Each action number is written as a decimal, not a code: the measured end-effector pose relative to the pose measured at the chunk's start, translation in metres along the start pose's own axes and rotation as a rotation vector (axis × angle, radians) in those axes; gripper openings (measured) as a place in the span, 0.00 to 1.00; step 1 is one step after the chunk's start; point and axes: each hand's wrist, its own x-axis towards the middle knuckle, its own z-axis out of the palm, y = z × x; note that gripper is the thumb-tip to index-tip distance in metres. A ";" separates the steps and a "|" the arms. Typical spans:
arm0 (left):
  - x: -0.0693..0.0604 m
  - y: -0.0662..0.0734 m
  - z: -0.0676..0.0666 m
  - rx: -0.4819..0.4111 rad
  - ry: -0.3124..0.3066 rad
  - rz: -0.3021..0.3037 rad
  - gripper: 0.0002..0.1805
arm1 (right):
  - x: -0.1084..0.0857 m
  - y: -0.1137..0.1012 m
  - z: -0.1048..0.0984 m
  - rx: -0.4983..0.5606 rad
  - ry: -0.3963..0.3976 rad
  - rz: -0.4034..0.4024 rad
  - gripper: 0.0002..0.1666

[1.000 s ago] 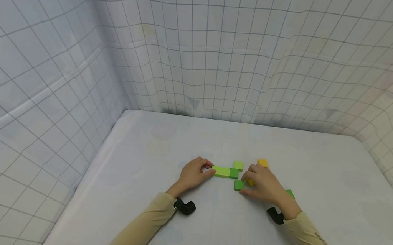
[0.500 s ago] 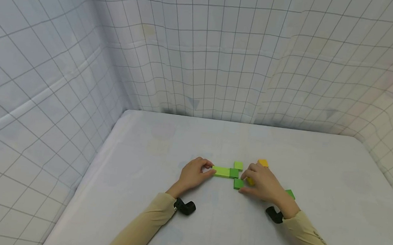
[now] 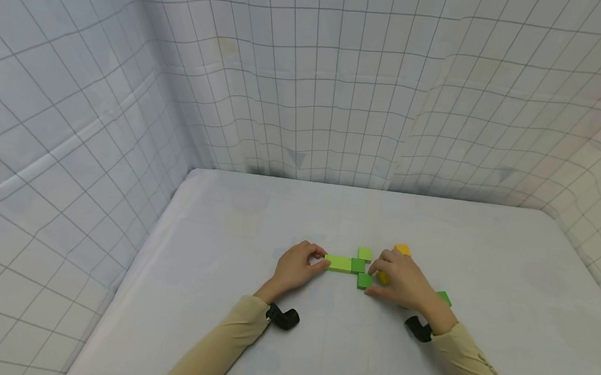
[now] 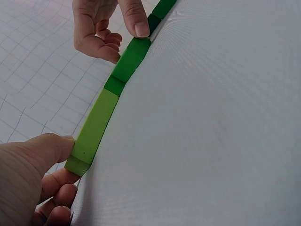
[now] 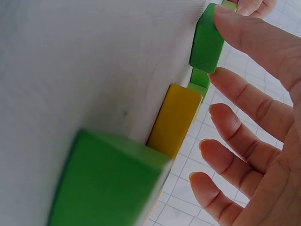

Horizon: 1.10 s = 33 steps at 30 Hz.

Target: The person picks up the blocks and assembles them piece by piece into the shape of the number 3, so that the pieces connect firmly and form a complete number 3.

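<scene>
My left hand pinches the left end of a long light green block between thumb and fingers. At that block's right end lies a dark green block. Just to the right and nearer me, my right hand pinches another dark green block between thumb and index finger; its other fingers are spread loosely. This block stands at the near right corner of the first dark green one; whether they touch I cannot tell. A yellow block lies under the right hand, partly hidden in the head view.
A small light green block lies just beyond the row. An orange-yellow block sits behind the right hand. Beside the right wrist is a green block, partly covered. All lie on a white-covered table with gridded cloth behind.
My right hand has shifted the dark green block slightly left and away from me, closer to the row. The left hand and the long light green block have stayed still.
</scene>
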 end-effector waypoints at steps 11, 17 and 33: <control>-0.001 0.002 -0.001 -0.012 0.001 0.005 0.15 | -0.001 0.001 0.000 -0.005 0.025 -0.012 0.20; -0.003 0.004 -0.002 -0.016 0.004 0.002 0.16 | -0.001 0.002 0.001 -0.002 0.012 -0.002 0.19; -0.003 0.004 -0.002 -0.007 -0.009 -0.007 0.16 | -0.010 0.004 -0.006 0.054 0.070 0.023 0.18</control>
